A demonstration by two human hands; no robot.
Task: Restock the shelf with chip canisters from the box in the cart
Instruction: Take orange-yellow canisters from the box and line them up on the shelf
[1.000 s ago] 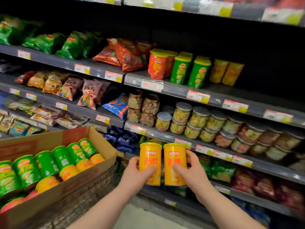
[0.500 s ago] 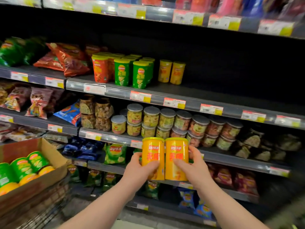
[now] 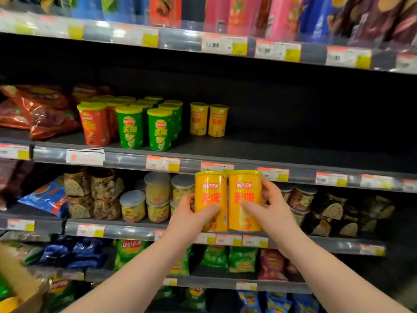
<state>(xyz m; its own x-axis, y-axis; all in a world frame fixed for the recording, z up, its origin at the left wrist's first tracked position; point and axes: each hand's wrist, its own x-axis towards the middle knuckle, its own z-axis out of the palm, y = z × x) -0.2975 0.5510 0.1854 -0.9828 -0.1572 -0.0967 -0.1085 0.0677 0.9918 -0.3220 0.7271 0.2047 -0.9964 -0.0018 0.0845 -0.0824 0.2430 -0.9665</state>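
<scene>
The left hand (image 3: 191, 213) grips one yellow canister (image 3: 211, 199) and the right hand (image 3: 269, 210) grips another yellow canister (image 3: 244, 199), both upright and side by side below the shelf (image 3: 248, 152). That shelf already carries red, green and two yellow cans, with bare space to their right. The box (image 3: 20, 288) shows only at a blurred corner, so probably more stock is left.

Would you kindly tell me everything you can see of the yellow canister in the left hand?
The canister is a yellow cylinder with a yellow lid, a red logo and red characters on its printed wall. It is upright, lid on, held in the air. The left hand grips its lower half, thumb across the front. A second canister is held close on its right; whether they touch is unclear.
</scene>
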